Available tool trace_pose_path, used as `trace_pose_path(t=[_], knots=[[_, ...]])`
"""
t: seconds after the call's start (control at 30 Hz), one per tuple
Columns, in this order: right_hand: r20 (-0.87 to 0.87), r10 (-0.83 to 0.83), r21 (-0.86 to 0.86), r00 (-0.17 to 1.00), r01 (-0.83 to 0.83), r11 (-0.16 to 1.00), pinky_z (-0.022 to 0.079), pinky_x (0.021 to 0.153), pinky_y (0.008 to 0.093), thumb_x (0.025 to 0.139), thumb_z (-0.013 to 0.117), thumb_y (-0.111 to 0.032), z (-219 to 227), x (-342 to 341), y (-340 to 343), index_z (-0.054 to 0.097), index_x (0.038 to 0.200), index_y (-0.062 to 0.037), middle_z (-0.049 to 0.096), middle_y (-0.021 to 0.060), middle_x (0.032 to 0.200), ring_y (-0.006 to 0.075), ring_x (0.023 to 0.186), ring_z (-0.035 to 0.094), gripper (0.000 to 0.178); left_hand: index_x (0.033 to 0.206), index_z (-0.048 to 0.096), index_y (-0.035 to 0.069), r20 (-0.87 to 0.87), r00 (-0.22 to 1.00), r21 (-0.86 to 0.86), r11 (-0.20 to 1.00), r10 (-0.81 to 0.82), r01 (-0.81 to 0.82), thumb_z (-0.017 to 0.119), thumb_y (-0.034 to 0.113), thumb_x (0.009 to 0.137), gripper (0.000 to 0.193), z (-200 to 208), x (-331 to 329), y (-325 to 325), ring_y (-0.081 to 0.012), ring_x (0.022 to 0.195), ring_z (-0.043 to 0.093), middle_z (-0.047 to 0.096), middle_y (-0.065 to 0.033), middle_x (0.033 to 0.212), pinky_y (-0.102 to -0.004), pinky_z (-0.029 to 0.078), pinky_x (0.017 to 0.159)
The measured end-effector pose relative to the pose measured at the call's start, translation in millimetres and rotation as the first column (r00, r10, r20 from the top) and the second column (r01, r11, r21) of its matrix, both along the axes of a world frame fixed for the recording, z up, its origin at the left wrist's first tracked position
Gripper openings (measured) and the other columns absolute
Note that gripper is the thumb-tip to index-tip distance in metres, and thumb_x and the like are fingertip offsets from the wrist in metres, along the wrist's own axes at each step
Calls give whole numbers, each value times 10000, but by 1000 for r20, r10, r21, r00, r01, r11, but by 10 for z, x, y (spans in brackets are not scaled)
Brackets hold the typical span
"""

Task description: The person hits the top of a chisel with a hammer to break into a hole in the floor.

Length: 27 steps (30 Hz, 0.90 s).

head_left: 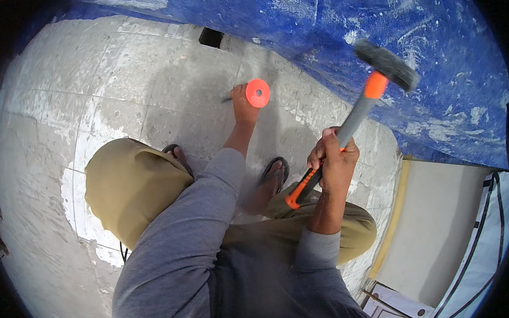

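Note:
My left hand [243, 106] is closed round a chisel with a round orange hand guard [252, 101]. Its struck end shows as a small grey disc in the guard's middle, and a bit of dark shaft pokes out on the hand's left side. To the right, my right hand [338, 160] grips a club hammer [353, 119] by its grey, black and orange handle. The dark hammer head [385, 63], slightly blurred, is raised up and to the right, apart from the chisel. Where the chisel's tip meets the floor I cannot make out.
Grey tiles with white patches make up the floor [111, 68]. A blue, white-scuffed surface [431, 11] runs along the far right side. A dark square hole [211, 38] lies far off. My sandalled feet [275, 170] are close below the chisel. At right, black cables [482, 216] hang beside a pale panel [441, 207].

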State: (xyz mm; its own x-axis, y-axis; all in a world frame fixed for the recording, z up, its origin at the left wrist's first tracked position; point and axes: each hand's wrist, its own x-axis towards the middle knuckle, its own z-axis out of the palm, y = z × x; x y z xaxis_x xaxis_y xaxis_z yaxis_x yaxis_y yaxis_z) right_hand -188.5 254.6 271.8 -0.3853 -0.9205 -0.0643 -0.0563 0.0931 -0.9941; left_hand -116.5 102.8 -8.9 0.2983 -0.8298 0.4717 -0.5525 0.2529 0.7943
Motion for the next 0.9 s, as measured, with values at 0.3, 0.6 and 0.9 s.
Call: trace_pose_path(t=[0.3, 0.6, 0.9], knots=[[-5, 147, 571, 989, -118, 813, 401, 356, 288, 838, 598, -102, -1103, -50, 167, 512, 775, -3, 477, 42, 516, 133, 366, 453, 145, 929, 619, 93, 23, 995, -23, 995, -96, 97, 653, 133, 724, 212, 138, -143, 70, -296, 921, 513, 591, -78, 896, -424, 382, 849], [126, -50, 157, 991, 30, 987, 386, 341, 285, 885, 579, -110, -493, -296, 121, 518, 890, -1, 465, 44, 534, 120, 366, 431, 125, 943, 614, 88, 67, 995, 128, 990, -68, 59, 642, 176, 743, 220, 19, -202, 40, -279, 964, 493, 582, -84, 919, -432, 386, 885], [182, 63, 595, 981, -162, 787, 391, 356, 312, 837, 593, -131, -1244, -197, 227, 510, 795, -9, 460, 36, 537, 143, 367, 448, 153, 872, 617, 93, 185, 974, 8, 991, -129, 130, 635, 166, 729, 161, 86, -198, 43, -272, 889, 511, 586, -58, 869, -435, 381, 846]])
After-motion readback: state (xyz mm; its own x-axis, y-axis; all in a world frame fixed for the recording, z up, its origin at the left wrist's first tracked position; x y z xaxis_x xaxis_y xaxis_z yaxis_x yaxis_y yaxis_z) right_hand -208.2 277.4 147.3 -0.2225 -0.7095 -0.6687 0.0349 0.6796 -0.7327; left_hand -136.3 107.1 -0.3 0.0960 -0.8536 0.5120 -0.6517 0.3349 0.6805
